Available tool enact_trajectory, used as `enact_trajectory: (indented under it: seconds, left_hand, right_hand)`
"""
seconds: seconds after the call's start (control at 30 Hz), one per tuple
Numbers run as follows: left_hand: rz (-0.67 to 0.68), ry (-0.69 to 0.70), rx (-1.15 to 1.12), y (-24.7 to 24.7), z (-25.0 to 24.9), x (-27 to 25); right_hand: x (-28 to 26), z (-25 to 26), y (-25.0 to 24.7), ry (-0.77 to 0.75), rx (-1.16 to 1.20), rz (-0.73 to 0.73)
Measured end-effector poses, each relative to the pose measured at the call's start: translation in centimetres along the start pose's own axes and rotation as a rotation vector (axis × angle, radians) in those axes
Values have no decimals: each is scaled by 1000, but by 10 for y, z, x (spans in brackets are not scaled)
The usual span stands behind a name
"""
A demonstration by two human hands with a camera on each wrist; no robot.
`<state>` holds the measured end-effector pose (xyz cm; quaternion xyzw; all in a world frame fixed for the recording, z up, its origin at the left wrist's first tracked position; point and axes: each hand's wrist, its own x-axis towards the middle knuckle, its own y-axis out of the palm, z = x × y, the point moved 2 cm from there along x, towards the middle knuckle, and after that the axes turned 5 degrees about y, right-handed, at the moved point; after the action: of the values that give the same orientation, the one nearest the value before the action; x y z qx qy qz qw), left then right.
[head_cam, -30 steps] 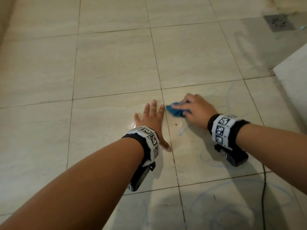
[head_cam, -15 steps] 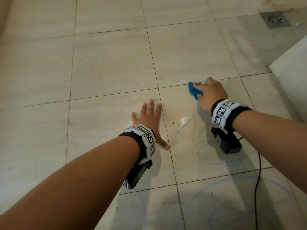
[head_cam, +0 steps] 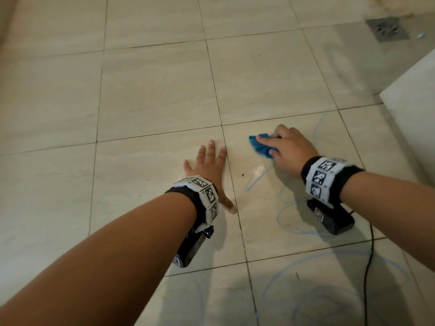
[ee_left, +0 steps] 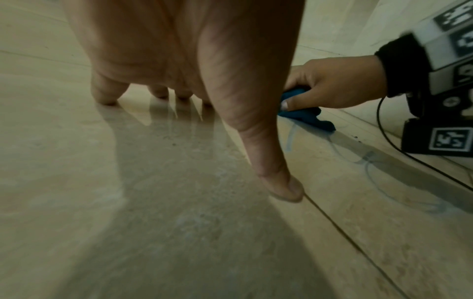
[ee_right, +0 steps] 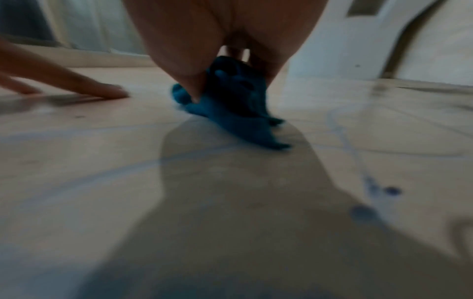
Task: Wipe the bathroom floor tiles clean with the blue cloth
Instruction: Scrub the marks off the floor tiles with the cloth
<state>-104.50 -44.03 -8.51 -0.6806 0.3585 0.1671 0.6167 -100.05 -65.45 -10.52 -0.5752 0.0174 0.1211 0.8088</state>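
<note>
My right hand [head_cam: 286,149] grips a crumpled blue cloth [head_cam: 260,145] and presses it on a beige floor tile [head_cam: 294,184]. The cloth [ee_right: 230,105] bunches under the thumb and trails on the tile; it also shows as the blue cloth [ee_left: 304,117] beside the right hand [ee_left: 335,85]. Blue scribble lines [head_cam: 256,178] cross the tile near the cloth and run toward me. My left hand [head_cam: 209,165] lies flat on the neighbouring tile, fingers spread, thumb [ee_left: 279,182] by the grout line, holding nothing.
A white fixture [head_cam: 414,109] stands at the right edge. A metal floor drain [head_cam: 386,29] sits at the far right. A black cable [head_cam: 367,274] trails from the right wrist camera over the near tiles. More blue scribbles [head_cam: 329,290] mark the near tiles.
My right hand has drawn the cloth back toward me and to the left, after pushing it away half a second ago. The left hand has stayed flat in place.
</note>
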Motion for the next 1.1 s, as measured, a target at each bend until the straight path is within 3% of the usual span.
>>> enact_trajectory:
  seconds: [0.03,0.2,0.23,0.37,0.53,0.6,0.7,0.77,0.8,0.9,0.97,1.1]
  left_hand:
    - [1,-2,-1,0,0,0]
    - [0,-5,7,1,0,0]
    - [-1,-6,5,0,0,0]
    - [-3,-12,8,-2,-1,2]
    - [4,-15,5,-2,-2,2]
    - [7,-19,-1,-2,-2,3]
    - [19,-27,-1,-4,-3,3]
    - [23,-30,5,-5,-3,3]
    - [23,-29,8,-4,-3,2]
    - [21,-25,13,-4,-3,-1]
    - [7,-16,-12,-1,-3,-3]
    - [9,50,17,14,-7,-11]
  right_hand:
    - [6,-7,-8,12,-12,13]
    - [22,-42,-27,386,-74,-35]
    - [19,-34,-22,384,-63,-46]
    - [11,-24,-18,123,-66,-22]
    - [25,-63,-36,515,-74,-52]
    - [21,-43,-20,402,-5,-38]
    - [-6,-5,0,67,31,17]
    - [-13,-1,1,-24,24,52]
    - [-9,-7,-3,6,16,42]
    - [12,-32,-12,329,-9,17]
    - [4,-19,-7,375,-42,74]
    - [-58,54,11,-98,-147,127]
